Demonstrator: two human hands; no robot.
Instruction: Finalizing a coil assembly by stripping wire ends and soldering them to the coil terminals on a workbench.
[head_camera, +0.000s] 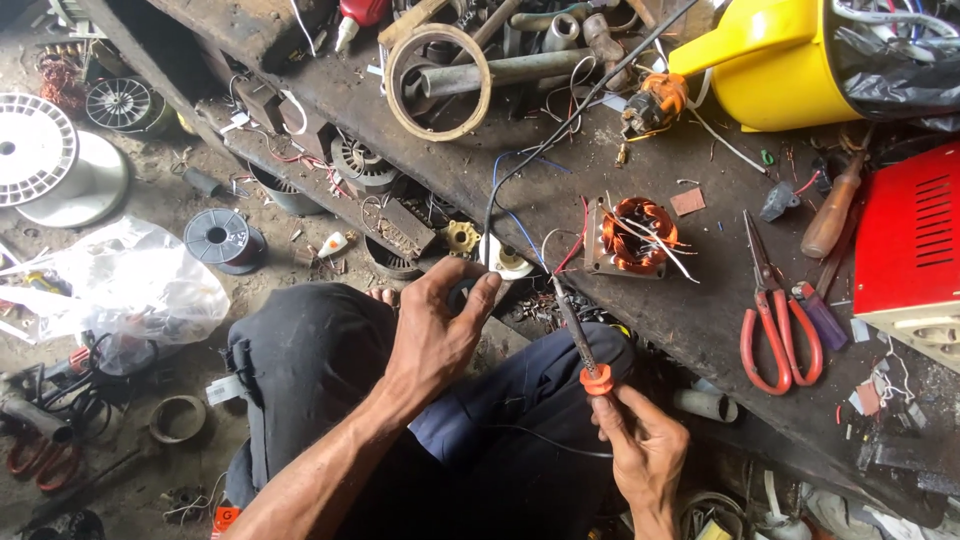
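Head view: right hand (645, 450) fingers (612, 402) closed around soldering iron (580, 345).

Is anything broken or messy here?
Yes. The motor coil on the bench sits bare, its wires sticking out loose. Scissors, scrap and cut wire lie scattered around it. The right hand holds a soldering iron; the left hand grips a small dark part I cannot make out.

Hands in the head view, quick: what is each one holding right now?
Left hand: closed on a small dark part.
Right hand: closed on a soldering iron, just behind its orange collar.
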